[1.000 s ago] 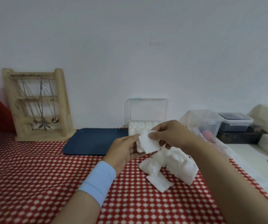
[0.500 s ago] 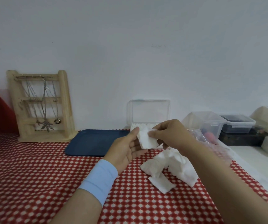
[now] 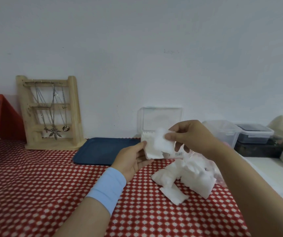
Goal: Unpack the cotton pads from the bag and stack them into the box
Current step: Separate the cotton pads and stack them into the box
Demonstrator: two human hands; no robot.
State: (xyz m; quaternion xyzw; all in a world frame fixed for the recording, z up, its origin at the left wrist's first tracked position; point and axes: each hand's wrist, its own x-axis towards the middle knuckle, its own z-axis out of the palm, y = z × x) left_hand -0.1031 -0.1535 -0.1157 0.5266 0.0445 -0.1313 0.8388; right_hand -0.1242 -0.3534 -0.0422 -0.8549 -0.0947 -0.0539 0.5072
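At centre frame both hands hold one white cotton pad (image 3: pixel 156 146) in the air, just in front of the box (image 3: pixel 161 119). The left hand (image 3: pixel 134 159) has its grip pinching the pad's lower left edge, thumb on top and fingers beneath. The right hand (image 3: pixel 192 137) has its grip pinching the upper right corner between thumb and forefinger, with its other fingers hanging loosely curled. The clear box stands open against the wall, lid upright, with pads inside. Lower right of centre, a loose pile of pads (image 3: pixel 187 178) lies on the red checked surface (image 3: pixel 52 194), the crumpled clear bag (image 3: pixel 178 153) just behind it. A blue tray (image 3: pixel 103 149) sits left of the hands.
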